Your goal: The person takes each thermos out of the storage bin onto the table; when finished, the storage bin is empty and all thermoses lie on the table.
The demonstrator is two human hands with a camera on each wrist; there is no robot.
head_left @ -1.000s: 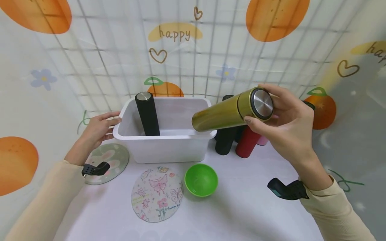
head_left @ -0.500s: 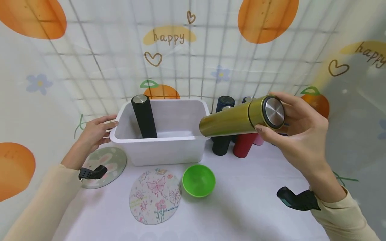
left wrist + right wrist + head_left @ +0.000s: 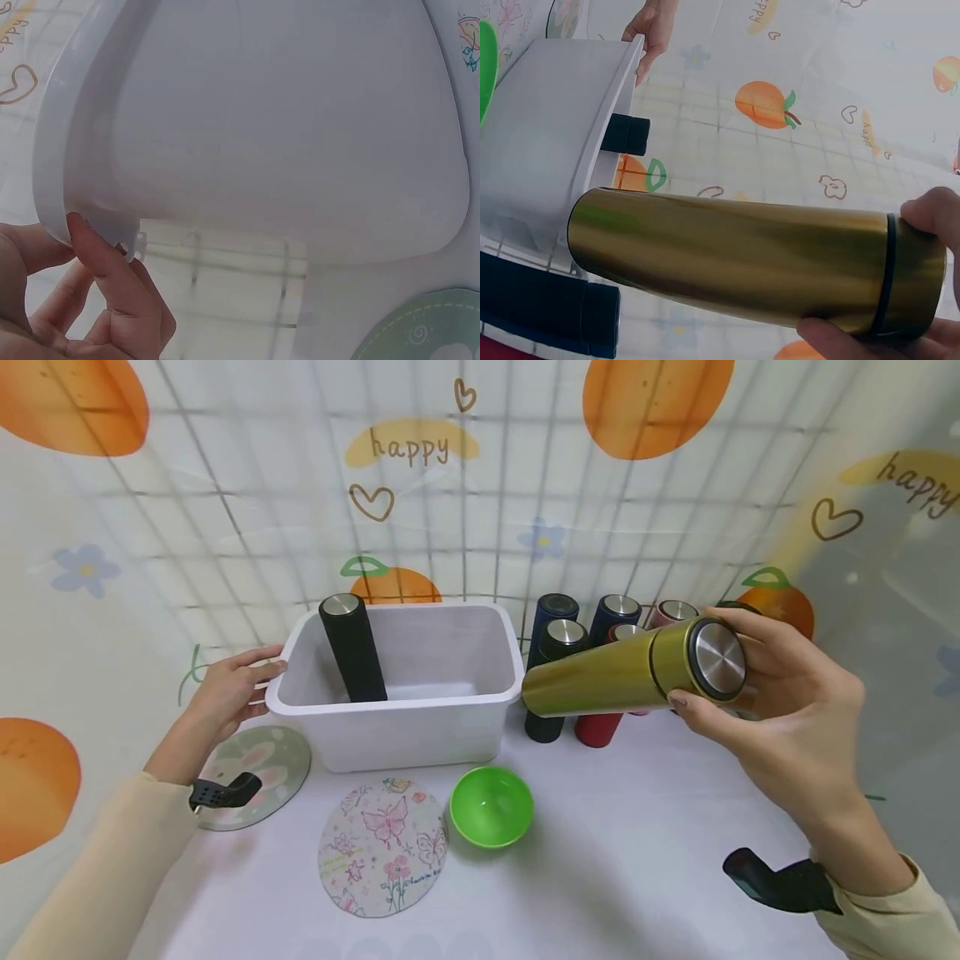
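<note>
My right hand (image 3: 806, 718) holds a gold thermos bottle (image 3: 600, 678) by its lid end. The bottle lies nearly level in the air, its base toward the right end of a white plastic bin (image 3: 408, 735). My left hand (image 3: 228, 689) pinches the bin's left rim between thumb and fingers, as the left wrist view also shows. Inside the bin a black thermos bottle (image 3: 356, 652) leans upright near the left end. Behind the gold bottle, right of the bin, stand several dark, red and pink bottles, among them a black one (image 3: 564, 633) and a red one (image 3: 598, 731), partly hidden.
A green bowl (image 3: 491, 807) sits in front of the bin. Beside it lies a round butterfly-patterned mat (image 3: 382, 852); a green round mat (image 3: 258, 777) lies under the left forearm's side. A printed curtain over a wire grid (image 3: 480, 527) closes off the back.
My right hand has carried the gold thermos bottle rightward and slightly down, from over the bin's right end to in front of the standing bottles. My left hand stays at the bin's rim.
</note>
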